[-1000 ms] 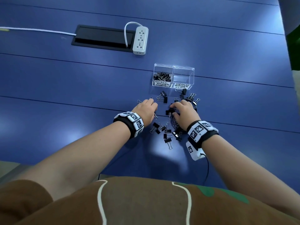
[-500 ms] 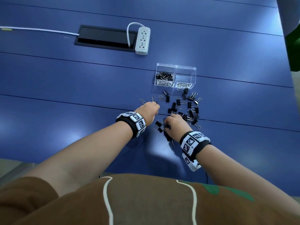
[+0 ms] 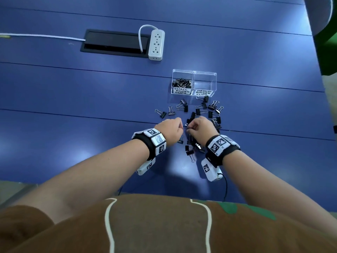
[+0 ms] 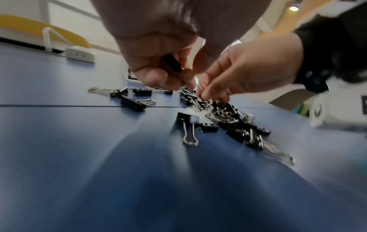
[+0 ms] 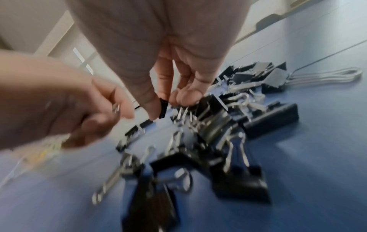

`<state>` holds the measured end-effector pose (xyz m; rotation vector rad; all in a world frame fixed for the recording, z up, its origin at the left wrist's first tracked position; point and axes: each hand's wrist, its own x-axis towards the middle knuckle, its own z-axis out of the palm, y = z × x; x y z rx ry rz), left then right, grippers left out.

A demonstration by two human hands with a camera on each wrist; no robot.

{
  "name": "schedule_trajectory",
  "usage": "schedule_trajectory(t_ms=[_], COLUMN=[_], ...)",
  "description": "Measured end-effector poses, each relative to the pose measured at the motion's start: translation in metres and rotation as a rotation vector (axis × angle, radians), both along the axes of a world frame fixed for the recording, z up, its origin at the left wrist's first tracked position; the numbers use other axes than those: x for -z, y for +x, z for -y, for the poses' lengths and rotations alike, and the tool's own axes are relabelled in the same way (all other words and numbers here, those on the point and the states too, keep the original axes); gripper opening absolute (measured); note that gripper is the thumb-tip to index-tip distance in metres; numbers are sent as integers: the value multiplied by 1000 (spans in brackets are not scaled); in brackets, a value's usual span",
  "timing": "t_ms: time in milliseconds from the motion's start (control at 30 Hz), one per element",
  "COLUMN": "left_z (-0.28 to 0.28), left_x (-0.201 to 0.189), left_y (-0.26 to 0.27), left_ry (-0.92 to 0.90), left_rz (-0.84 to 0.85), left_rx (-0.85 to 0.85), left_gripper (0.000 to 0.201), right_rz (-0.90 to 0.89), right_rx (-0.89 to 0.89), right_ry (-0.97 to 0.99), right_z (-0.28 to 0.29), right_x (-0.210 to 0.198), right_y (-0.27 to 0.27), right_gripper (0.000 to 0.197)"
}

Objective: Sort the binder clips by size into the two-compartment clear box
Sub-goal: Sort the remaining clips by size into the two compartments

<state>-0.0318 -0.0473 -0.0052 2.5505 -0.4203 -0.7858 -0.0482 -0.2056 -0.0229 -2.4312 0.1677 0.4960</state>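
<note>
The clear two-compartment box (image 3: 194, 72) stands on the blue table beyond my hands. Its left half, labelled small, holds several small black clips (image 3: 182, 83); its right half (image 3: 204, 85), labelled medium, looks empty. Loose black binder clips (image 3: 200, 109) lie scattered between the box and my wrists, and more (image 3: 190, 149) lie between them. My left hand (image 3: 173, 127) curls its fingers round a black clip (image 4: 172, 65). Close beside it, over the pile (image 5: 208, 138), my right hand (image 3: 198, 126) pinches a small black clip (image 5: 163, 109) between thumb and fingertips.
A white power strip (image 3: 156, 44) lies at the back beside a black cable hatch (image 3: 113, 42), with a white cable (image 3: 42, 36) running off left. Something green (image 3: 328, 42) sits past the table's right edge. The table's near edge is at my body.
My right hand has come forward from the clips near my wrist to the middle of the pile, close to my left hand. The left hand has hardly moved.
</note>
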Motion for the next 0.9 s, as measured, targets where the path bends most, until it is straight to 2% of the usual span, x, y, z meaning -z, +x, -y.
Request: schedule_trajectory(t_ms=[67,133,300,400,433,567,633,700,767,900], left_z=[3,7,11,12,12,11,12,13,12,11], left_x=[4,11,23,25,26,25,25,24,23,16], left_y=[-6,-11,-14,-14,-13,-13,-11,-9,-6,9], left_ry=[90,168,284,293,290,251,247,261,259,122], left_rz=[65,135,243,249,250,212,211,219,222,113], left_rx=[120,220,324,348,350,287,258,276,270,33], left_gripper=[23,32,38,37,35,28,25,24,23,19], right_rz=[32,18,-112,-191,-200,-161,-185,-187,-171,-146], right_rx=[116,260,521,522,446,-57,-226,-296,-314,-292], right_ry=[76,261,616,688,610,50,-162,-314,-385,-383], right_z=[10,21,35,37,36,18,6,-4,-11,-18], right_x=[-4,-9,-18,-23,-24,-18,-13,-7,-3,-1], right_y=[3,3,-3,-12,-15,-33,-40,-44,-43,-38], right_gripper=[6,9,22,19,19,23,25,30,33,29])
